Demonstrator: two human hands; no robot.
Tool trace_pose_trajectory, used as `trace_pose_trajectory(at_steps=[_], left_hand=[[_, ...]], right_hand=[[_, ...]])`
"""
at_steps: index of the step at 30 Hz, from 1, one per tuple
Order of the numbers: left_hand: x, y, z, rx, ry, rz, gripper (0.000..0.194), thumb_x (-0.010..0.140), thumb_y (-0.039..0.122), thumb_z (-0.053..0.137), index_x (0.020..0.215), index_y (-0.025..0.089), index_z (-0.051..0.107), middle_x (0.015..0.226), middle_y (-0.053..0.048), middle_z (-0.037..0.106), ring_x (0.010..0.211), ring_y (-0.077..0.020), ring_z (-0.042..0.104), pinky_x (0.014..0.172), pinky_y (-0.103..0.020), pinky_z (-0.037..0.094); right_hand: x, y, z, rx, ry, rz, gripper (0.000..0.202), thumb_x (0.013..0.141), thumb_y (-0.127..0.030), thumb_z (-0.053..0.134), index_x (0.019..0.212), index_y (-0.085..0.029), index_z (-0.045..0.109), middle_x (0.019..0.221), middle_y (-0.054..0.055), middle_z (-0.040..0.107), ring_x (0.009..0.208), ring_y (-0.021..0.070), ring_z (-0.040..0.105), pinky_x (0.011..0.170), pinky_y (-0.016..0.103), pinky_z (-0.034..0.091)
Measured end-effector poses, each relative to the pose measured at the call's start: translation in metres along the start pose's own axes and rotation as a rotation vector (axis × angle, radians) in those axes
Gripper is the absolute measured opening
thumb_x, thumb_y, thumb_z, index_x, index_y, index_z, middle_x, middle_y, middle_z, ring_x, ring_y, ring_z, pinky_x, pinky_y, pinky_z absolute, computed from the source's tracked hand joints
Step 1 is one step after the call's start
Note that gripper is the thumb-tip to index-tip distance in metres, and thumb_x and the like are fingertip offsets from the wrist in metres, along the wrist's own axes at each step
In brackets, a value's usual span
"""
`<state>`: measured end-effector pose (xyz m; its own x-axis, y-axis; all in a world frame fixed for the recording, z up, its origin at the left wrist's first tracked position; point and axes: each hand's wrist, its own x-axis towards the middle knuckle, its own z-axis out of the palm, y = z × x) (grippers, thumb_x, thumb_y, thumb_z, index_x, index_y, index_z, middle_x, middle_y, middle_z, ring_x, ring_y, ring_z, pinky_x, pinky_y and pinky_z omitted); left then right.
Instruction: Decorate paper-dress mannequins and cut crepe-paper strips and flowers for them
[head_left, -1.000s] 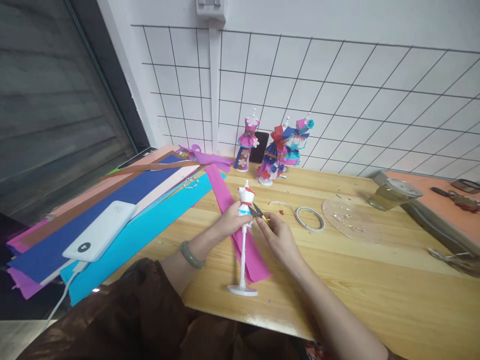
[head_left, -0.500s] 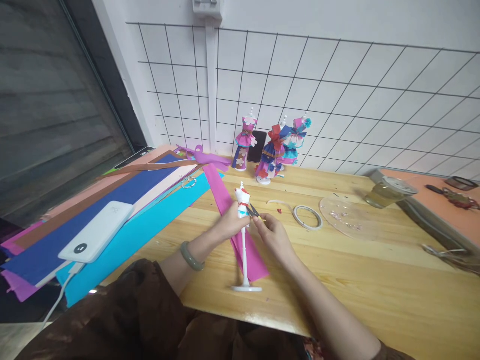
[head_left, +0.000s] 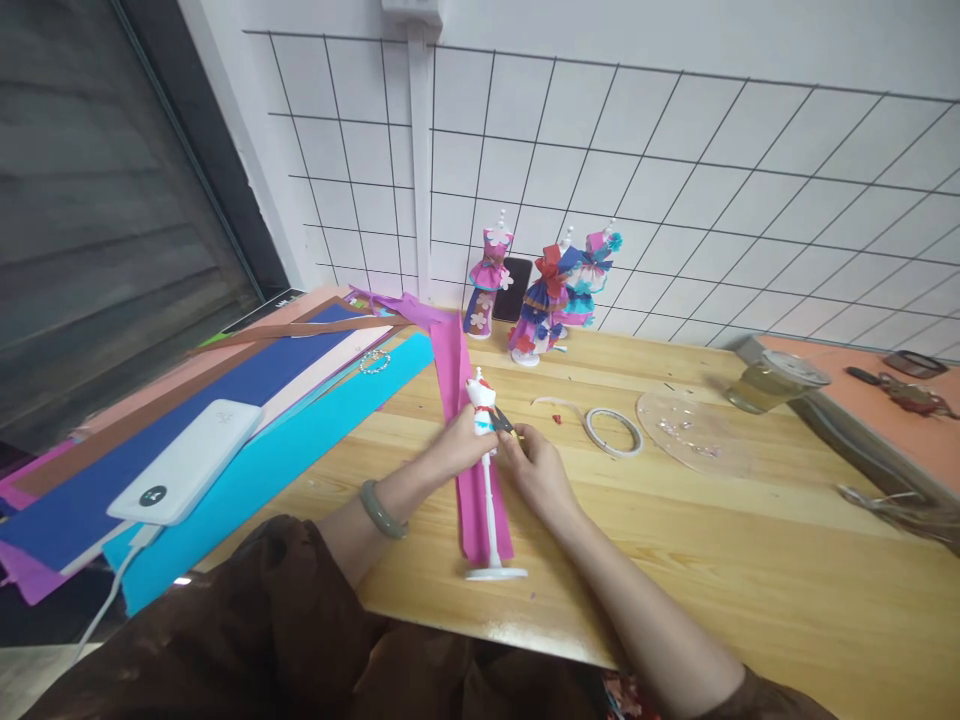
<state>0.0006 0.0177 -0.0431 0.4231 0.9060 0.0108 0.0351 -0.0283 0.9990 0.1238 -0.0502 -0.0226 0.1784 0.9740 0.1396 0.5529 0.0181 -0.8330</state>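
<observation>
A small white dress form (head_left: 483, 397) stands upright on a thin post with a round base. It has red and blue trim round its waist and a red bit at the neckline. My left hand (head_left: 459, 440) is closed round its lower torso, partly hiding it. My right hand (head_left: 536, 470) grips small dark-bladed scissors (head_left: 501, 421), their tips at the waist of the dress form. The handle is mostly hidden by my fingers. Behind the post lies a strip of magenta crepe paper (head_left: 472, 500).
Coloured paper sheets (head_left: 300, 445) lie at left, with a white power bank (head_left: 187, 460) on top. Dressed mini forms (head_left: 541, 300) and a phone (head_left: 514, 290) stand by the wall. Right are a tape roll (head_left: 613, 433), a clear sheet with beads (head_left: 686, 435) and a cup (head_left: 772, 385).
The magenta strip has shifted and now runs more nearly straight behind the post. The scissors have moved slightly left and down against the waist of the dress form.
</observation>
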Motion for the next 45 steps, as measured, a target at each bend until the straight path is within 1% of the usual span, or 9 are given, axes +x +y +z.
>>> trace_pose_trajectory(at_steps=[6,11,18,22,25,30,35,40,45], left_hand=[[-0.001,-0.002,0.0,-0.018,0.023,0.008,0.033,0.065,0.025,0.067,0.093,0.017,0.052,0.079,-0.001,0.059,0.067,-0.0132,0.054,0.059,-0.023,0.042],[0.0,-0.001,0.001,-0.029,-0.021,-0.005,0.036,0.066,0.025,0.065,0.098,0.016,0.051,0.08,-0.002,0.06,0.069,-0.0138,0.056,0.059,-0.024,0.042],[-0.001,0.003,0.001,0.052,-0.01,-0.02,0.03,0.068,0.023,0.062,0.095,0.016,0.049,0.079,-0.001,0.059,0.068,-0.0131,0.055,0.059,-0.024,0.043],[-0.003,0.006,0.003,0.037,-0.004,-0.028,0.032,0.066,0.022,0.064,0.093,0.015,0.05,0.078,-0.001,0.059,0.068,-0.0129,0.055,0.059,-0.023,0.043],[-0.005,0.006,0.007,-0.034,-0.059,-0.025,0.031,0.064,0.02,0.064,0.092,0.015,0.051,0.076,-0.001,0.059,0.066,-0.0123,0.055,0.059,-0.023,0.042],[-0.006,0.012,0.006,-0.123,-0.047,-0.094,0.023,0.064,0.015,0.063,0.082,0.016,0.049,0.062,0.003,0.052,0.056,-0.0092,0.051,0.054,-0.021,0.04],[-0.006,0.021,-0.001,-0.358,-0.147,-0.09,0.027,0.064,0.022,0.07,0.082,0.013,0.051,0.069,0.001,0.054,0.063,-0.0088,0.054,0.063,-0.023,0.043],[-0.006,0.023,-0.004,-0.439,-0.188,-0.099,0.041,0.06,0.027,0.075,0.091,0.011,0.054,0.082,-0.003,0.058,0.071,-0.0101,0.056,0.07,-0.026,0.045],[-0.009,0.025,-0.003,-0.453,-0.211,-0.096,0.045,0.058,0.025,0.078,0.093,0.011,0.054,0.08,-0.004,0.059,0.072,-0.0124,0.059,0.075,-0.031,0.046]], right_hand=[[0.005,0.007,0.005,0.207,-0.069,0.068,0.037,0.08,-0.05,0.042,0.079,-0.016,0.056,0.056,0.0,0.054,0.048,0.0124,0.043,0.045,0.023,0.032],[0.002,0.0,0.001,-0.077,-0.007,-0.011,0.034,0.084,-0.043,0.038,0.094,-0.016,0.056,0.066,0.003,0.061,0.058,0.0162,0.053,0.055,0.025,0.035],[-0.002,-0.005,-0.001,-0.386,-0.032,-0.063,0.034,0.089,-0.036,0.03,0.105,-0.016,0.052,0.076,0.01,0.066,0.07,0.0222,0.061,0.058,0.026,0.034],[0.0,-0.005,-0.001,-0.485,-0.049,-0.101,0.033,0.091,-0.035,0.027,0.103,-0.017,0.052,0.079,0.011,0.067,0.07,0.0223,0.061,0.058,0.026,0.032],[0.001,-0.007,-0.002,-0.532,-0.051,-0.107,0.033,0.091,-0.035,0.026,0.099,-0.016,0.052,0.078,0.011,0.066,0.069,0.0221,0.061,0.057,0.026,0.032],[0.002,-0.008,-0.014,-0.443,0.031,-0.088,0.035,0.09,-0.04,0.027,0.098,-0.018,0.053,0.076,0.008,0.065,0.068,0.0206,0.06,0.057,0.025,0.034],[0.009,0.0,-0.033,-0.357,0.065,0.007,0.042,0.089,-0.048,0.025,0.103,-0.019,0.052,0.077,0.007,0.065,0.07,0.0206,0.06,0.06,0.027,0.038],[0.016,0.013,-0.041,-0.682,-0.074,0.22,0.047,0.089,-0.047,0.026,0.105,-0.013,0.054,0.088,0.015,0.065,0.084,0.0281,0.061,0.065,0.033,0.039],[0.012,0.021,-0.037,-0.879,-0.125,0.197,0.037,0.087,-0.038,0.035,0.101,-0.012,0.057,0.093,0.017,0.062,0.082,0.0275,0.06,0.067,0.035,0.04]])
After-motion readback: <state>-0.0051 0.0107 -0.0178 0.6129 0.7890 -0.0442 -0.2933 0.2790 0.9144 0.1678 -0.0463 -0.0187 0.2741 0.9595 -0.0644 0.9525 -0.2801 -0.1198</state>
